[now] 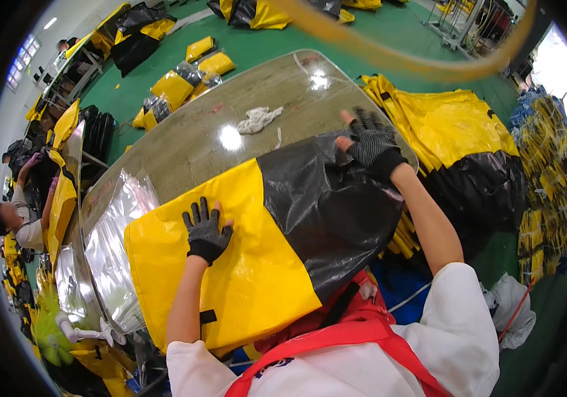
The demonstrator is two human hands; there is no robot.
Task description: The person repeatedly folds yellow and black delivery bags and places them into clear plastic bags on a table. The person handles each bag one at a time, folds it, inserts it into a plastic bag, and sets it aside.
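Note:
A large yellow-and-black piece of shiny coated fabric (257,264) lies spread flat over the near part of the table, yellow on the left and black on the right. My left hand (208,233), in a dark grey dotted glove with some bare fingertips, rests on the yellow part with its fingers spread. My right hand (372,144), gloved the same way, is stretched out at the far right edge of the black part, fingers apart. It is slightly blurred, and its exact contact with the fabric is hard to tell. Neither hand grips anything.
A crumpled white cloth (259,120) lies on the table (191,142). Clear plastic film (115,245) covers its left end. More yellow-and-black fabric (455,132) is heaped at the right. A green fan (52,327) stands lower left. Another person (29,228) works at the far left.

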